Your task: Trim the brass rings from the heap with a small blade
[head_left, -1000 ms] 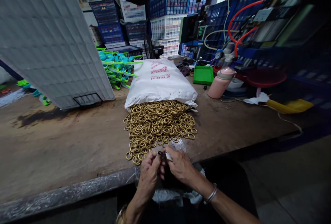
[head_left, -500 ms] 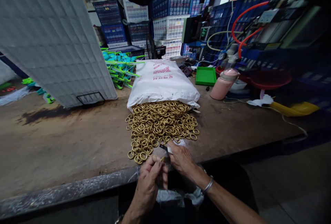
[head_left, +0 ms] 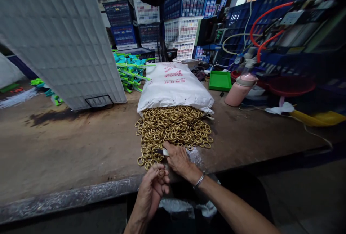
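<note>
A heap of brass-coloured rings spills out of the mouth of a white sack to the front of the table. At the table edge, just below the heap, my left hand has its fingers curled round what looks like one ring. My right hand reaches over the near side of the heap. Its fingers are closed on a small flat tool with a dark end and a pale section; the rest of it is hidden in the grip. The dark end points left, over the rings.
A tall white padded panel stands at left on the wooden table. Behind are green-and-blue plastic pieces and stacked crates. A green tray, a pink bottle and a machine with red hoses are on the right.
My right hand has moved left and up onto the rings with the tool. My left hand has drawn slightly left and down, its palm turned more upward. The view has shifted a little.
</note>
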Available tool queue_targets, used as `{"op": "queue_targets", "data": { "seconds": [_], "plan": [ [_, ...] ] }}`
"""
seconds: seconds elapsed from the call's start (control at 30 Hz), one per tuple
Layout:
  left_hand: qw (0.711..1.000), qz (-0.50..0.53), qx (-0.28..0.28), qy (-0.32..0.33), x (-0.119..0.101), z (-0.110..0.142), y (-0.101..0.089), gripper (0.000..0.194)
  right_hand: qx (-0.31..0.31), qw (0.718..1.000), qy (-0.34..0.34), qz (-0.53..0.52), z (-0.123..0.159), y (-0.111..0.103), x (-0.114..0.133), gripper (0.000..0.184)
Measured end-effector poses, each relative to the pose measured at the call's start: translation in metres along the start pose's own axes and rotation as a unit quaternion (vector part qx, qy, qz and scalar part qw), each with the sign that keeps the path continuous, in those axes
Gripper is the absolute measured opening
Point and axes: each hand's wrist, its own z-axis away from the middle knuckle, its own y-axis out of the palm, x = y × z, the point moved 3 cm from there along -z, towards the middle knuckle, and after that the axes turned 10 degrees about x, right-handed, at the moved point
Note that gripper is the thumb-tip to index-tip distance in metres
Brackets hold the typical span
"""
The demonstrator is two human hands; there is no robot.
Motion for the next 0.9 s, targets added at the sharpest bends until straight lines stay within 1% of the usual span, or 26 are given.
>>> {"op": "queue_targets", "data": {
  "seconds": [0.1,0.2,0.3,0.4,0.47,0.57,0.7,0.8,0.9],
  "plan": [
    [0.999,0.029,-0.006,-0.015,0.0,-0.002,-0.001,0.019,-0.014,1.0,-0.004,-0.011,0.001,-0.001,-0.002,0.028],
    [0.999,0.032,-0.031,-0.019,-0.001,-0.004,-0.002,0.025,-0.039,0.998,-0.008,-0.048,0.001,0.0,-0.01,0.024],
    [0.999,0.0,-0.051,-0.003,-0.002,-0.008,-0.001,0.024,-0.061,0.993,0.0,-0.1,0.003,0.002,-0.021,0.019],
    [0.997,-0.033,-0.064,0.009,-0.003,-0.012,0.003,0.026,-0.074,0.987,0.011,-0.142,0.008,0.004,-0.03,0.02],
    [0.996,-0.058,-0.071,0.015,-0.003,-0.016,0.007,0.028,-0.072,0.984,0.009,-0.16,0.012,0.005,-0.033,0.024],
    [0.991,-0.101,-0.079,0.027,-0.002,-0.021,0.011,0.032,-0.064,0.979,0.002,-0.196,0.017,0.002,-0.032,0.026],
    [0.98,-0.169,-0.089,0.052,0.0,-0.026,0.012,0.039,-0.081,0.959,-0.003,-0.271,0.021,-0.004,-0.024,0.015],
    [0.967,-0.224,-0.101,0.063,-0.001,-0.028,0.014,0.042,-0.077,0.941,-0.011,-0.331,0.024,-0.005,-0.017,0.024],
    [0.959,-0.248,-0.122,0.057,-0.002,-0.028,0.018,0.04,-0.061,0.924,-0.017,-0.376,0.026,-0.002,-0.013,0.027]
  ]
}}
